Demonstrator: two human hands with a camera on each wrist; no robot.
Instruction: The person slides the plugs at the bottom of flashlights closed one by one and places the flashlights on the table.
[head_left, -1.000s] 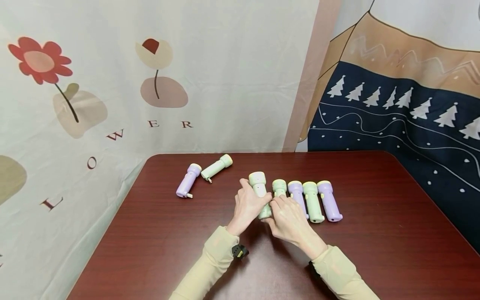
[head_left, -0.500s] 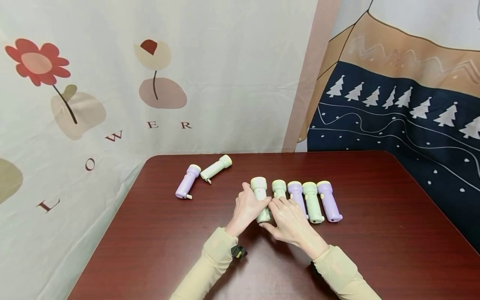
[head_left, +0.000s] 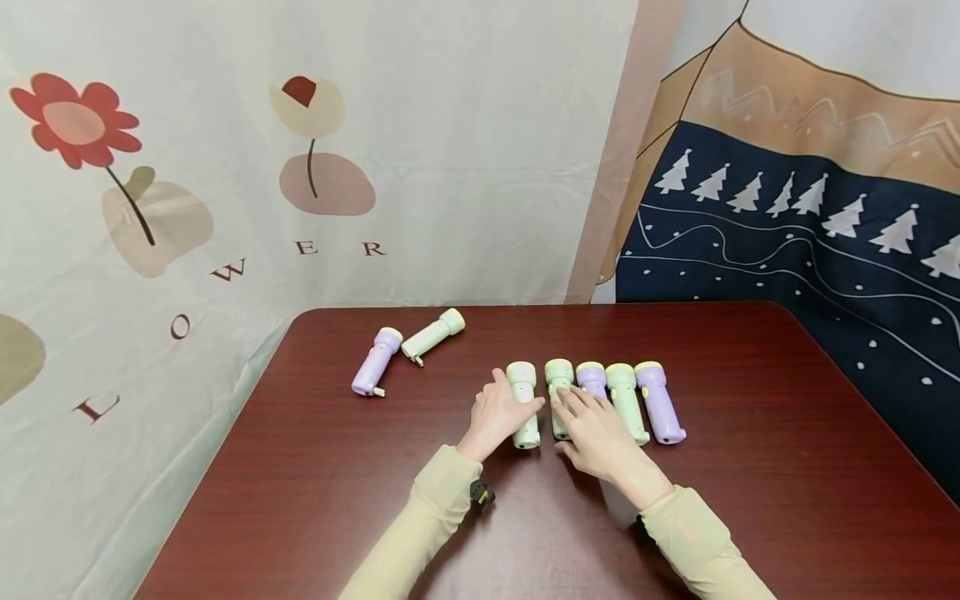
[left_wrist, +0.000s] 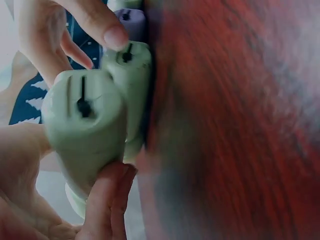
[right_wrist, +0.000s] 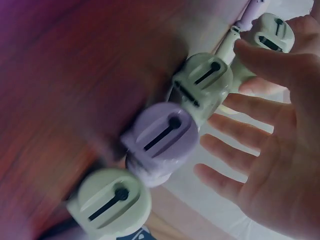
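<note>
My left hand (head_left: 495, 417) grips a pale green flashlight (head_left: 522, 377), thumb on one side and fingers on the other. In the left wrist view, the slotted tail end of that flashlight (left_wrist: 85, 112) faces the camera. To its right lies a second green flashlight (head_left: 558, 371), with a narrow gap between the two in the head view. My right hand (head_left: 600, 437) is over this second flashlight, its fingers extended and slightly spread. The right wrist view shows those fingers (right_wrist: 245, 131) beside the row of flashlight ends. Part of the purple flashlight (head_left: 591, 374) is hidden behind the right hand.
Further right in the row lie another green flashlight (head_left: 626, 400) and a purple one (head_left: 660, 404). At the back left, a purple flashlight (head_left: 375, 364) and a green one (head_left: 433, 335) lie at angles, small cranks sticking out. Patterned curtains (head_left: 465, 167) hang behind the brown table (head_left: 300, 500).
The flashlight in my left hand has come down nearer me, level with the row. My right hand has left its end and shifted right over the neighbouring green flashlight, fingers opening out.
</note>
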